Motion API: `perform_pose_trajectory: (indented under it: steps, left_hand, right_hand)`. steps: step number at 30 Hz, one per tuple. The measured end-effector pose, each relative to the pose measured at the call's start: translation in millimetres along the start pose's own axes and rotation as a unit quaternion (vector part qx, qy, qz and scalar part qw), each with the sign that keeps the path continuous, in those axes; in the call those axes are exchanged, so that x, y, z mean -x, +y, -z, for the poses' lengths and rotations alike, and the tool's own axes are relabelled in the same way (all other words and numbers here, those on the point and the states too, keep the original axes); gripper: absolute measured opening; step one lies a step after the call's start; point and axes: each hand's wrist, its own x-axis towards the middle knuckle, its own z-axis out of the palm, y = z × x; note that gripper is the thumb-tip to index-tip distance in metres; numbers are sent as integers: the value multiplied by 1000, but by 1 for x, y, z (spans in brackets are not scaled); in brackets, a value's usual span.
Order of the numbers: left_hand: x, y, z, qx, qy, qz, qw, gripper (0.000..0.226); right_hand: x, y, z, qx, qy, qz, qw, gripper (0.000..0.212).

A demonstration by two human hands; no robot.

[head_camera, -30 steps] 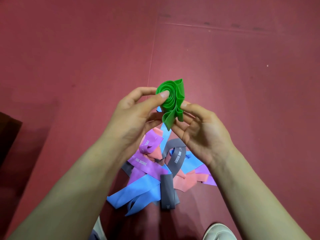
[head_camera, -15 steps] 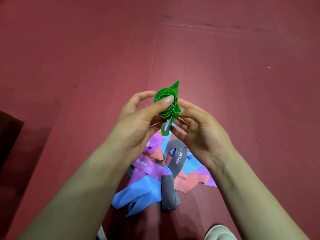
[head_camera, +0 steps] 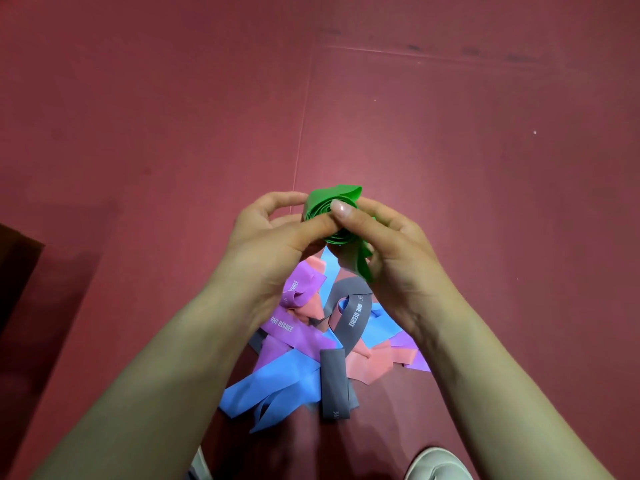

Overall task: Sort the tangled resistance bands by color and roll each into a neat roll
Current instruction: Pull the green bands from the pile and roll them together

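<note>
Head view | mid-frame, left hand (head_camera: 273,237) pinches the green band (head_camera: 318,206) coil under its thumb, right hand (head_camera: 398,244) curls round the loose tail | roll nearly wound, tail left | purple, blue, grey, pink pile (head_camera: 304,344) lies tangled below, unsorted

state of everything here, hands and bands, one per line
green band, mostly rolled, tail hanging loose
left hand, pinching green band
right hand, holding green band
purple band, unrolled, tangled in floor pile
blue band, unrolled, tangled
grey band, unrolled, tangled
pink band, unrolled, tangled
</note>
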Motion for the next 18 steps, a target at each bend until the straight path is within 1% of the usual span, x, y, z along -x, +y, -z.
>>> perform_pose_trajectory:
  steps: [3,7,13,18]
  left_hand:
    - [-2,-1,2,8,-2,3,1000,52]
    - [-4,1,3,8,2,10,1000,42]
    - [-4,-1,5,-8,8,15,1000,37]
    - [-3,2,1,35,14,23,999,42]
  right_hand:
    - [1,-1,1,-12,-10,1,1000,33]
    - [1,0,3,8,2,-14,1000,40]
    - [2,0,1,6,8,-28,1000,34]
    - [1,-1,0,17,21,-30,999,25]
